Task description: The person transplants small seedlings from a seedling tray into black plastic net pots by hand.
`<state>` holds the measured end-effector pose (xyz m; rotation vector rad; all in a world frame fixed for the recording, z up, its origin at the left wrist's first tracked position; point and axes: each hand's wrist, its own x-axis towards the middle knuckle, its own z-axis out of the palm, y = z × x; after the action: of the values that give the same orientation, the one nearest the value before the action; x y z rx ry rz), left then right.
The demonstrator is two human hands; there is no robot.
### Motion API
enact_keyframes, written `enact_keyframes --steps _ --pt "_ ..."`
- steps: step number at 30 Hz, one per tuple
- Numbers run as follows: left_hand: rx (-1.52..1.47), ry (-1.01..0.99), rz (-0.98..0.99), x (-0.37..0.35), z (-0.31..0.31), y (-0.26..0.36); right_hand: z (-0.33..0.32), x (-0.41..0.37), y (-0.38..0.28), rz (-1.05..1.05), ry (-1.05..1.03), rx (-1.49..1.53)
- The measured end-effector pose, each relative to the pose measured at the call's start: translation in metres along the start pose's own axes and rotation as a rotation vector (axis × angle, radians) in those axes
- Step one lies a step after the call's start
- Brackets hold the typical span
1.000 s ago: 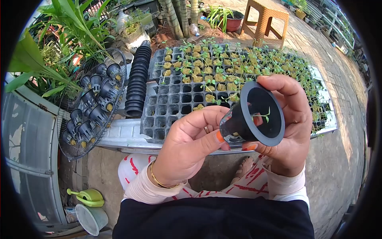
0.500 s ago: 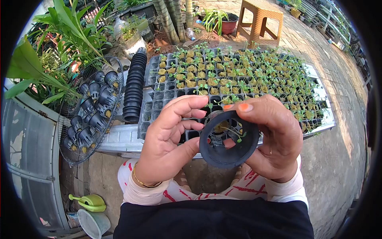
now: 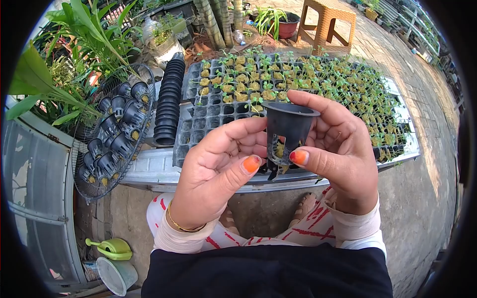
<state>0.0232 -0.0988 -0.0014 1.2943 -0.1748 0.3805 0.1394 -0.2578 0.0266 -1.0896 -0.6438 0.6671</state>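
Note:
Upright in front of me is a black net pot [image 3: 289,130] with a wide rim and slotted lower sides. A yellowish plug shows through the slots. My right hand [image 3: 343,144] grips the pot's right side, thumb low on the wall and index finger up at the rim. My left hand [image 3: 213,164] curls at its left side, fingertips reaching against and partly behind the wall, thumb a little apart from it. Behind the hands lies the seedling tray [image 3: 198,123], its cells holding yellowish plugs with green seedlings [image 3: 318,82]. Some cells on its left are vacant.
A stack of black pots [image 3: 169,99] leans left of the tray. Farther left, a wire basket [image 3: 89,197] holds several filled net pots [image 3: 119,146]. A green watering can [image 3: 113,249] and a pale bucket [image 3: 117,275] stand on the ground. A woven stool [image 3: 328,22] is behind.
The net pot has turned from its open mouth facing me to upright, side-on. My right thumb has moved from the rim to the lower wall, and my left fingers have shifted to its left side.

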Motion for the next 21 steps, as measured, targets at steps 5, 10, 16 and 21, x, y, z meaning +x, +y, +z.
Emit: enact_keyframes --steps 5,10,16,21 --pt "-0.108 0.037 -0.072 0.002 0.001 -0.004 -0.004 -0.002 0.008 -0.036 -0.051 -0.064" --pt "-0.081 0.045 -0.12 0.003 0.002 -0.002 -0.002 -0.003 0.012 -0.053 -0.091 -0.219" --pt "-0.1 0.063 -0.158 0.003 0.002 0.003 0.003 -0.005 0.011 -0.084 -0.134 -0.236" --pt "-0.073 0.135 -0.06 0.003 -0.003 0.009 0.006 -0.005 0.01 -0.147 -0.04 -0.228"
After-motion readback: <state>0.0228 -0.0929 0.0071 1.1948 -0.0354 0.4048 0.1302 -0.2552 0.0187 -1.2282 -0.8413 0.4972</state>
